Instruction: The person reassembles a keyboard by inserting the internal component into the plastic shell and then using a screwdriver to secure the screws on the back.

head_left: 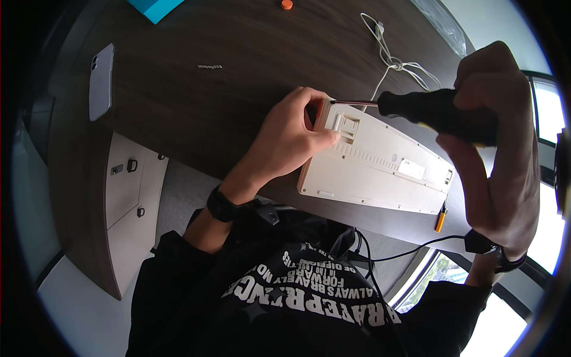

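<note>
A white keyboard is turned underside up at the near edge of the table, with screw holes along its edges. My left hand grips its left end, the thumb pressed on the underside beside a flip-out foot and the fingers round the far corner. In my right hand is a screwdriver with a thick black handle, held almost level. Its thin shaft points left, and the tip meets the keyboard's far left corner, close to my left fingers. Whether a screw sits under the tip is too small to tell.
Small screws lie in a row on the dark table. Around them are a pale phone, a teal box and an orange cap. A knotted white cable, clear plastic and an orange-handled tool are at the right.
</note>
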`<state>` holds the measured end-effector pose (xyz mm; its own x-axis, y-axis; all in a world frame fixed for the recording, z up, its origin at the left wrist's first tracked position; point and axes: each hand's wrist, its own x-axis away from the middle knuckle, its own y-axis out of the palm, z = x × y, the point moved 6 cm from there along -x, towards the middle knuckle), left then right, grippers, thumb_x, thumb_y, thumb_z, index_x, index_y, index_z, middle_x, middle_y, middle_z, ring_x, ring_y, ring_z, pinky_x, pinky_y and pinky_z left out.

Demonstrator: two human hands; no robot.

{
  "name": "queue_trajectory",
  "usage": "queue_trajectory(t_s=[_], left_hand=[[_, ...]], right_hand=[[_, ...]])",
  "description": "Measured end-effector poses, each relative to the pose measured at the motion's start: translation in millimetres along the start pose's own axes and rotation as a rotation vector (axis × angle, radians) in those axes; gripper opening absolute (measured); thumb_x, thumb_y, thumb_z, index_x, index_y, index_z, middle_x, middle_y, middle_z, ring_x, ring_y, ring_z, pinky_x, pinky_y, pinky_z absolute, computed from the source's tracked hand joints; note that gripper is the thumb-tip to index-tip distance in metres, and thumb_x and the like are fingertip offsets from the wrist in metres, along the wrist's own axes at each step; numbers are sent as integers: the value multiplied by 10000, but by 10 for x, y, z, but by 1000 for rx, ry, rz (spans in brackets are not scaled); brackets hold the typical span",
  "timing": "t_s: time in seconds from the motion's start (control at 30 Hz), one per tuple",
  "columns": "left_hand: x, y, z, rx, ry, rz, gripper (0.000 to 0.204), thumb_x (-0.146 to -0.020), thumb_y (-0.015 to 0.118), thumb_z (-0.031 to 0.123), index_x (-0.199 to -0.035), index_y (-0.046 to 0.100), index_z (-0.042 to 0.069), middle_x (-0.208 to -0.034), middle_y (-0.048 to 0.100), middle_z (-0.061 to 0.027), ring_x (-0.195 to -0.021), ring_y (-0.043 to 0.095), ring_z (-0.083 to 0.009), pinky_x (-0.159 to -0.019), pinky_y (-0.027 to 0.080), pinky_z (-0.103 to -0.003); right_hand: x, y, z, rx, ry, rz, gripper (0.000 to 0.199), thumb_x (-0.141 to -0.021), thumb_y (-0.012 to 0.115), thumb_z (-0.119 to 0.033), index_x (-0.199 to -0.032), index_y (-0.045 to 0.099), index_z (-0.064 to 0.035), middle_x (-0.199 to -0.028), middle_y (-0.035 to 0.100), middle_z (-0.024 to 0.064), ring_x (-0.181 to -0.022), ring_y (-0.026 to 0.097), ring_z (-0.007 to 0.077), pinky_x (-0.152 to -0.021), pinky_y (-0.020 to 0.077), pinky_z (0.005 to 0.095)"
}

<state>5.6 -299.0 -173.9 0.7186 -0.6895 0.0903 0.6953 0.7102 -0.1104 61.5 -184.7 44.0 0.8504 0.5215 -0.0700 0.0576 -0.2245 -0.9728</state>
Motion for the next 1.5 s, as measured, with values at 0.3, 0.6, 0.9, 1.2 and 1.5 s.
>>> queue_trajectory(t_s=[0.3, 0.6, 0.9, 1.2, 1.5], left_hand=[[-4, 23, 39, 31, -6, -28, 520, -730, 750, 243, -1153, 583, -8, -994, 603, -71, -844, 558, -155, -732, 455, -279], [41, -65, -50, -19, -18, 27, 503, -728, 747, 209, -1148, 580, -12, -1003, 606, -75, -828, 554, -152, -724, 459, -283], [24, -12, -27, -4, 15, 23, 446, -737, 733, 183, -1112, 588, -9, -999, 595, -78, -840, 551, -153, -738, 457, -284], [-14, 40, 37, 47, 45, -5, 424, -740, 726, 183, -1091, 587, -9, -987, 586, -81, -832, 546, -160, -739, 458, -288], [3, 20, -2, -12, 54, 14, 418, -750, 726, 189, -1088, 586, -13, -1002, 576, -85, -863, 558, -178, -754, 465, -298]], right_hand=[[-40, -150, -84, 198, -8, -34, 615, -733, 757, -185, -1199, 410, 14, -1159, 469, 242, -973, 580, 321, -714, 565, 368], [-136, 138, 42, 177, 151, -78, 457, -887, 678, -242, -1185, 433, 2, -1013, 514, 212, -901, 588, 265, -605, 534, 271], [-64, -33, -29, 104, 53, 41, 596, -696, 678, 22, -1254, 472, -10, -994, 557, 193, -852, 598, 234, -602, 503, 278], [-102, -83, -44, 15, -34, -14, 581, -721, 685, -52, -1255, 457, -33, -1113, 527, 207, -954, 567, 292, -719, 518, 345], [-131, 11, -57, 308, 58, -55, 388, -865, 672, -114, -1200, 507, -10, -1058, 612, 160, -831, 700, 319, -645, 593, 353]])
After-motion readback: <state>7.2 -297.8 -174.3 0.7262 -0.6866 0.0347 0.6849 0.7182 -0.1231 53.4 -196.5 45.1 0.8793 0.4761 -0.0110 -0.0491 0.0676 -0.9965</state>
